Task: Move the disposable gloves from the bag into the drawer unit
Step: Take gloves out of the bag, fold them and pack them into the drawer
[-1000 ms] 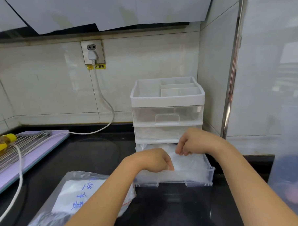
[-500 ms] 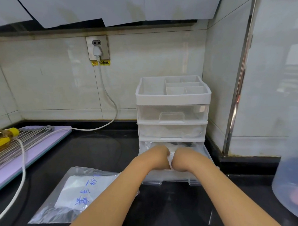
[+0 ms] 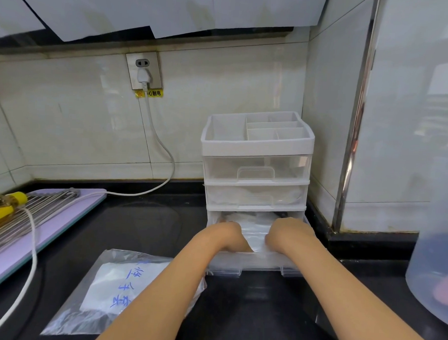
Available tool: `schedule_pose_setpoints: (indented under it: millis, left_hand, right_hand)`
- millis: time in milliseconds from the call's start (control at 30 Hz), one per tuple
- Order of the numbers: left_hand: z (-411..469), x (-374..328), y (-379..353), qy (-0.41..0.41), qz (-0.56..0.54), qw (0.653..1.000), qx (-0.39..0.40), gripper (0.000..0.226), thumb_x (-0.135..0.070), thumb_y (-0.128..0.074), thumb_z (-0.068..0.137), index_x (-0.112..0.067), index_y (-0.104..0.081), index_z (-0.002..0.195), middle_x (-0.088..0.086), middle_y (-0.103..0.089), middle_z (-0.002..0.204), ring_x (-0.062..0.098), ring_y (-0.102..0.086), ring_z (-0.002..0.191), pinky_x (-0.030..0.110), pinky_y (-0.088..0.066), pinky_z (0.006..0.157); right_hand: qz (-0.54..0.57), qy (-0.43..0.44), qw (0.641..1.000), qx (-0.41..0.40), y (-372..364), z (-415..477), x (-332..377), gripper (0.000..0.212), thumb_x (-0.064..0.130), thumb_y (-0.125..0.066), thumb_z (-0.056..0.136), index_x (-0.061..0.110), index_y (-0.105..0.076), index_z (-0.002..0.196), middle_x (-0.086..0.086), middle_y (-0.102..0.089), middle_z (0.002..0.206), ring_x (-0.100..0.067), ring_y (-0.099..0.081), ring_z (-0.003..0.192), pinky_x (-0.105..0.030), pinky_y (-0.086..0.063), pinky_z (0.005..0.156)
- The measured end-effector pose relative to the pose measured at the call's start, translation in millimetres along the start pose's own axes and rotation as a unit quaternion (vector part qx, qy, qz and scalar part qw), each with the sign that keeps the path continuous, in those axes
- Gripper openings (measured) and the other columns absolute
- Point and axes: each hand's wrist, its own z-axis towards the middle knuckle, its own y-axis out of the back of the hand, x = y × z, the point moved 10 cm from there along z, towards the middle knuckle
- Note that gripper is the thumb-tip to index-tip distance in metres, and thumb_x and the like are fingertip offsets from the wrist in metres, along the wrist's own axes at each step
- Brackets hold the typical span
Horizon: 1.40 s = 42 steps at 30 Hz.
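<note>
- In the corner of the black counter (image 3: pixel 148 225), one drawer unit (image 3: pixel 257 148) stands: three clear drawers under a divided white top tray.
- The two upper drawers are pushed in; the bottom drawer (image 3: pixel 254 262) is pulled out towards me.
- A crumpled heap of disposable gloves (image 3: pixel 253 231) lies in that open drawer.
- Two bare hands are down in it, the left hand (image 3: pixel 226 235) and the right hand (image 3: pixel 290 233) a little apart, with gloves between them.
- Their fingers bend down out of sight into the plastic, so I cannot tell whether they grip or merely press.
- Front-left of the unit, under the left forearm, lies one clear bag (image 3: pixel 110 288) with blue handwriting and a white wad inside.
- Further left of the unit lies one lilac board (image 3: pixel 69 222) with one yellow bottle (image 3: pixel 0 209) on it.
- To the right of the unit is one translucent tub (image 3: pixel 434 256).
</note>
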Motion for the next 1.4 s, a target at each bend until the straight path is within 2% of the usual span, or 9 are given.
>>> schedule_pose_setpoints:
  millis: [300, 400, 533, 633, 733, 900, 1100, 1233, 1400]
  left_hand:
    - [-35, -8, 44, -0.062, -0.060, 0.995, -0.059, 0.057, -0.042, -0.047, 0.097, -0.013, -0.035, 0.145, 0.003, -0.037, 0.150, 0.020, -0.038, 0.135, 0.030, -0.031, 0.106]
    - [-64, -5, 71, -0.099, -0.119, 0.979, -0.133, 0.042, -0.039, -0.055, 0.094, -0.017, -0.057, 0.129, -0.001, -0.058, 0.131, 0.013, -0.054, 0.117, 0.027, -0.041, 0.099]
    - [-96, 34, 84, -0.098, -0.145, 0.952, -0.250, 0.031, -0.037, -0.059, 0.091, -0.009, -0.066, 0.080, -0.005, -0.065, 0.073, -0.003, -0.054, 0.062, 0.010, -0.039, 0.057]
    - [-109, 74, 78, -0.065, -0.140, 0.944, -0.293, 0.026, -0.038, -0.058, 0.091, -0.016, -0.064, 0.078, -0.008, -0.065, 0.075, 0.002, -0.058, 0.069, 0.013, -0.040, 0.060]
    - [-113, 112, 64, -0.040, -0.176, 0.941, -0.286, 0.019, -0.037, -0.060, 0.090, -0.020, -0.066, 0.083, -0.011, -0.067, 0.082, -0.002, -0.061, 0.079, 0.016, -0.047, 0.071]
    - [-104, 127, 36, -0.058, -0.171, 0.963, -0.201, 0.005, -0.036, -0.065, 0.087, -0.031, -0.068, 0.088, -0.018, -0.068, 0.094, -0.004, -0.061, 0.094, 0.022, -0.049, 0.089]
    - [-97, 122, 23, -0.083, -0.135, 0.974, -0.159, 0.025, -0.048, -0.069, 0.080, -0.031, -0.068, 0.099, -0.018, -0.065, 0.103, -0.004, -0.058, 0.100, 0.019, -0.047, 0.091]
    - [-95, 124, 20, -0.083, -0.106, 0.980, -0.149, 0.020, -0.029, -0.066, 0.085, -0.026, -0.065, 0.104, -0.013, -0.064, 0.107, 0.002, -0.059, 0.100, 0.019, -0.048, 0.086]
    - [-90, 127, 16, -0.076, -0.094, 0.981, -0.151, 0.023, -0.020, -0.061, 0.086, -0.025, -0.065, 0.108, -0.010, -0.064, 0.110, 0.008, -0.059, 0.099, 0.024, -0.050, 0.086]
  right_hand:
    - [0.076, 0.069, 0.993, -0.050, 38, -6, 4, 0.019, 0.023, -0.050, 0.094, 0.010, -0.059, 0.104, -0.002, -0.053, 0.087, -0.019, -0.054, 0.083, -0.025, -0.043, 0.065]
    - [0.076, 0.106, 0.987, -0.092, 58, -20, 13, 0.018, 0.029, -0.049, 0.095, 0.013, -0.056, 0.093, -0.001, -0.051, 0.084, -0.019, -0.052, 0.080, -0.027, -0.044, 0.066]
    - [0.083, 0.221, 0.963, -0.132, 75, -54, 51, 0.039, 0.033, -0.051, 0.094, 0.011, -0.044, 0.063, 0.000, -0.043, 0.062, -0.016, -0.042, 0.058, -0.025, -0.031, 0.050]
    - [0.123, 0.338, 0.927, -0.106, 73, -89, 90, 0.027, 0.032, -0.057, 0.092, 0.016, -0.059, 0.071, -0.001, -0.057, 0.070, -0.016, -0.052, 0.066, -0.025, -0.040, 0.059]
    - [0.151, 0.406, 0.898, -0.081, 65, -114, 115, 0.015, 0.024, -0.060, 0.088, 0.020, -0.068, 0.077, 0.005, -0.067, 0.081, -0.010, -0.060, 0.076, -0.026, -0.050, 0.072]
    - [0.151, 0.420, 0.894, -0.049, 48, -118, 123, 0.014, 0.017, -0.061, 0.088, 0.020, -0.074, 0.089, 0.008, -0.070, 0.087, -0.004, -0.061, 0.078, -0.016, -0.050, 0.072]
    - [0.100, 0.414, 0.901, -0.078, 22, -130, 145, 0.021, 0.013, -0.055, 0.088, 0.017, -0.073, 0.098, -0.001, -0.068, 0.096, -0.016, -0.062, 0.090, -0.030, -0.051, 0.081]
    - [0.064, 0.385, 0.919, -0.061, 3, -131, 149, 0.032, 0.021, -0.059, 0.088, 0.018, -0.063, 0.119, -0.003, -0.060, 0.118, -0.021, -0.056, 0.107, -0.031, -0.047, 0.090]
    - [0.034, 0.386, 0.922, -0.015, -23, -129, 153, 0.026, 0.036, -0.064, 0.085, 0.013, -0.057, 0.093, -0.005, -0.061, 0.098, -0.021, -0.057, 0.088, -0.034, -0.045, 0.072]
